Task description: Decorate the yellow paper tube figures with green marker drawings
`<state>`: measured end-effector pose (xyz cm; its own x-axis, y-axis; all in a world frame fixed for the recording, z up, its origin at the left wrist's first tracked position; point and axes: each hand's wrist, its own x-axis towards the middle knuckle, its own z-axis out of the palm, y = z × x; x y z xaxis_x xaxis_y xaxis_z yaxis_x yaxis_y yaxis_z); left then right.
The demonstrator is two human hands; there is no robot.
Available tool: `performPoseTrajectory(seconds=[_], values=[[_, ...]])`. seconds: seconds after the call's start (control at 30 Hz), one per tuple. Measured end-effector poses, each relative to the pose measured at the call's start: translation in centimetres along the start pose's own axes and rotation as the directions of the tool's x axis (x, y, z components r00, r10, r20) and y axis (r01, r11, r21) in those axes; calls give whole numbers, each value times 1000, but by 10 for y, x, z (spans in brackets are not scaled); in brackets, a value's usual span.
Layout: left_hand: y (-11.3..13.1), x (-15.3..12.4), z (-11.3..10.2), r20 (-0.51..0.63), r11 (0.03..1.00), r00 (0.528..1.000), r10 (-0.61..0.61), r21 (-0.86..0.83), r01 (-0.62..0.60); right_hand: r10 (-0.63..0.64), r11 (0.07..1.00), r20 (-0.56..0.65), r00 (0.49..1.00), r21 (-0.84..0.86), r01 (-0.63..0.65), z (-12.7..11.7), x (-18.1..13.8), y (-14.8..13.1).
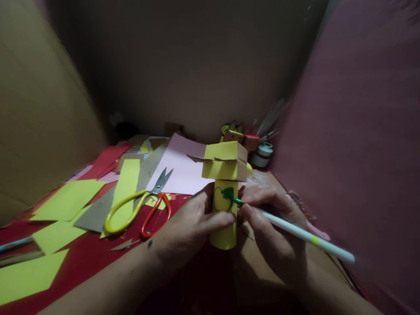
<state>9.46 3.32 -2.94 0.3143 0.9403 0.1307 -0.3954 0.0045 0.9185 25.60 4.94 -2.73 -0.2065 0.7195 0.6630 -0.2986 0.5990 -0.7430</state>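
Observation:
A yellow paper figure stands upright in my left hand [200,216], whose thumb and fingers wrap round its tube body [223,240]. The figure's box-shaped head [225,162] has slits along its front and brown card at its right side. A green shape inside a thin drawn outline [227,194] marks the tube. My right hand [275,223] grips a white paintbrush [295,227] close to its green tip, which touches the painted shape. Left of my hands lie scissors [154,192] with one yellow and one red handle, blades apart.
Yellow paper pieces [68,199], red paper [108,159] and a pink sheet [180,162] cover much of the red tabletop [88,258]. A pale lidded jar [262,154] and small card figures [239,135] stand behind. Upright panels rise left [39,109] and right [354,131].

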Motion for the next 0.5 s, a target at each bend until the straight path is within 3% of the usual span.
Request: performPoseTrajectory(seconds=[0.1,0.33,0.5], values=[[1,0,0,14,1000,1000,-1,-25,1,5,1000,49,999,2,-5,-3,-1,1],[1,0,0,20,997,999,-44,-59,45,-29,998,10,1000,-55,30,-4,0,2],[3,1,1,5,998,1000,-30,-62,30,-15,1000,51,999,-25,16,-3,0,0]])
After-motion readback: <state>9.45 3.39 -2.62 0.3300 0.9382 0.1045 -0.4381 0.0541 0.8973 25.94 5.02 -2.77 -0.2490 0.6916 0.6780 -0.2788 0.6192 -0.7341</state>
